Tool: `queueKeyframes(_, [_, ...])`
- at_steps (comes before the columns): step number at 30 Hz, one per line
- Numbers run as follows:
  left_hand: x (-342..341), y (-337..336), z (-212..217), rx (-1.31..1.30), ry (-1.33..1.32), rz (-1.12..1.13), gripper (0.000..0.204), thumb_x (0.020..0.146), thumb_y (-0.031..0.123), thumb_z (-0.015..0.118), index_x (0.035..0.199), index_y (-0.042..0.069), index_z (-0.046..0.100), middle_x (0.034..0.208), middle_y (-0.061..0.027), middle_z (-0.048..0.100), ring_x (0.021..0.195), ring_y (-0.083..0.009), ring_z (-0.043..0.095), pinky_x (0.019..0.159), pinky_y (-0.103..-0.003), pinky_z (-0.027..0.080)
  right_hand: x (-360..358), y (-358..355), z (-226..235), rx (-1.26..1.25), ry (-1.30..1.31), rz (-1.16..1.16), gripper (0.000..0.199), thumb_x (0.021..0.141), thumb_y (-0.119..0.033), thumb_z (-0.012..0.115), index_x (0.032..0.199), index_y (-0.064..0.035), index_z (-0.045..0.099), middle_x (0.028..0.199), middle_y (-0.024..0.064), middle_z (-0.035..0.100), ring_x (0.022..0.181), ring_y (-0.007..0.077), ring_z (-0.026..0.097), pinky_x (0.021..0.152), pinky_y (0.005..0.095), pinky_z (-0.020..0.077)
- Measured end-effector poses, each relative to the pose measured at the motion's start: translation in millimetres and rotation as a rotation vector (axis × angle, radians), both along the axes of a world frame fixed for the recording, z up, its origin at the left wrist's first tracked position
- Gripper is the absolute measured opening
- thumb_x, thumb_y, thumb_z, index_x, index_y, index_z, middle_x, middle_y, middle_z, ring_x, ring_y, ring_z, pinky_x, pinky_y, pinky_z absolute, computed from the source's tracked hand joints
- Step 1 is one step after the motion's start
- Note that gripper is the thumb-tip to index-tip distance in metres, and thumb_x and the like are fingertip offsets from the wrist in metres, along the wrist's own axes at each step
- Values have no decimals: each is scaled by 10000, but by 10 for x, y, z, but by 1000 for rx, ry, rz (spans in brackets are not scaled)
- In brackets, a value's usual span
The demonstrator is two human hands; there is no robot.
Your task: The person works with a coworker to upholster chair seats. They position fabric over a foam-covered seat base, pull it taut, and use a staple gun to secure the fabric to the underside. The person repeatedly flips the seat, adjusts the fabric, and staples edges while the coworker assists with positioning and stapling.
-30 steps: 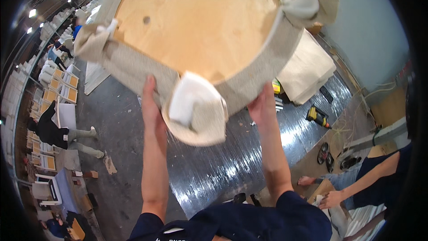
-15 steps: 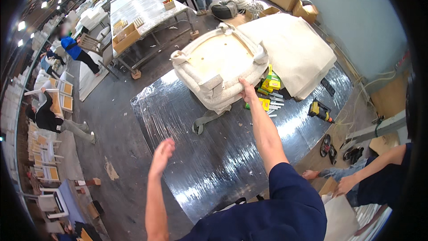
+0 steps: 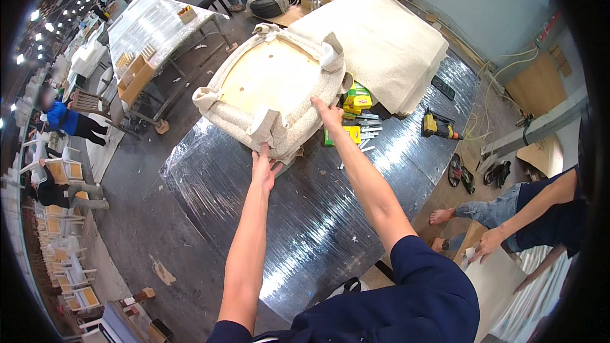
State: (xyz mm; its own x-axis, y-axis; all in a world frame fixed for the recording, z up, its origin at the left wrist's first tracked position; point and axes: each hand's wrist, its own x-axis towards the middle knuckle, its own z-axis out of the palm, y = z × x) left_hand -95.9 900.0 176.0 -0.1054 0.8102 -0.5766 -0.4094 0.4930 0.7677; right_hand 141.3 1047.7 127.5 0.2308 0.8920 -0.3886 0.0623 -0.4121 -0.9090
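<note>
An upholstered chair seat [image 3: 283,79] lies upside down on the stack, its pale wooden base facing up and beige fabric turned over the rim, with loose flaps standing at the corners. My right hand [image 3: 328,115] grips its right edge, fingers partly hidden underneath. At the near corner my left hand [image 3: 263,169] holds the padded side just under a raised fabric flap [image 3: 267,126]. Beside my right hand lie yellow-green boxes [image 3: 358,96] and strips of metal staples [image 3: 368,128]. All of this rests on a dark table wrapped in shiny film [image 3: 305,216].
A pile of beige fabric [image 3: 381,44] sits behind on the right. A yellow-black power tool [image 3: 440,127] and a black remote-like object [image 3: 443,87] lie at the table's right. Another person's hand [image 3: 489,242] works at lower right. A film-covered table [image 3: 149,25] stands far left.
My left hand has come in from the air to the seat's near corner. My right hand stays on the right edge. The view has shifted, so the scene sits further left.
</note>
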Motion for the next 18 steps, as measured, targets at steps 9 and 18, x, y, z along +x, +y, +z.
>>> queueKeyframes(9, [-168,119,-114,102,13,52,659,1120,344,559,1619,227,146,1638,-148,339,1414,-392,476,1128,-596,462,-159,-193,-95,131,435,-72,930,825,-590,840,1449,29,536,1349,146,655,1185,271,643,888,429,530])
queueKeyframes(18, [-282,367,-361,113,158,83,713,1102,451,558,1629,129,201,1580,-215,436,1347,-341,556,1129,-524,445,-165,0,-131,65,373,57,1136,832,-678,776,1619,-8,305,1594,189,447,1412,332,480,1093,559,416])
